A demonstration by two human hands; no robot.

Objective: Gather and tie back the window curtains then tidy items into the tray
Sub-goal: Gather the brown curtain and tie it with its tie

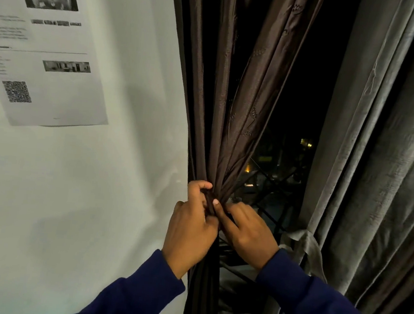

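I am holding the brown curtain (225, 123) gathered into one bunch beside the white wall (121, 199), in front of the dark window (293, 114). My left hand (191, 233) is curling around the bunch from the wall side, with the fingers closing over the folds, and my right hand (249, 233) is pinching the same place from the window side, the thumb pressing into the cloth. I cannot tell if a tie band is already between my fingers, because the hands are hiding that spot. The danger I am seeing is that the smooth folds are slipping out when one grip is loosening to make the knot, so the bunch is opening again. A knot made too loose is also sliding down the cloth. The grey curtain (378, 148) on the right is already carrying a tie (303, 244). The tray is not in view.
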